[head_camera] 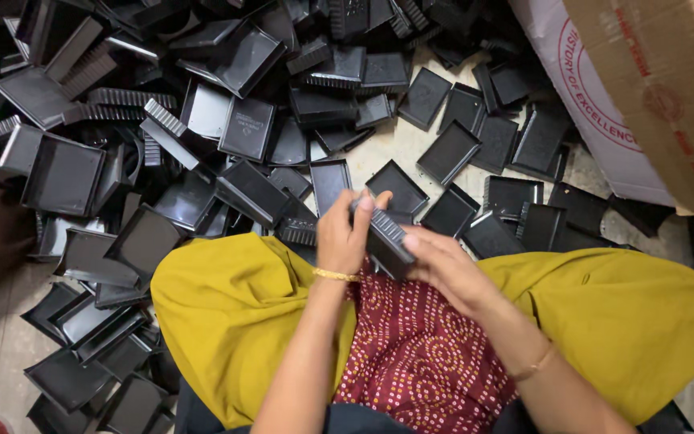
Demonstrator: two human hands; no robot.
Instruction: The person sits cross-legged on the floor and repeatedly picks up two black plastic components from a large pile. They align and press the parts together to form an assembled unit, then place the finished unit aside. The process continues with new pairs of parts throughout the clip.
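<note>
Both hands meet over my lap, my left hand [345, 233] and right hand [443, 269] closed around one ribbed black plastic piece [387, 237], so I judge the work barely begun, with the heap of black trays [202, 104] untouched on the floor [379, 149].

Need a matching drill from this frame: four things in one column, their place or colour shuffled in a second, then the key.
Things:
1. black ribbed part
2. cardboard box
3. gold bangle
4. loose black trays

Places or colours:
A. top right corner
B. held between left hand and right hand
C. heaped on the floor ahead
D. on the left wrist

Pairs: 1-B, 2-A, 3-D, 4-C
</note>
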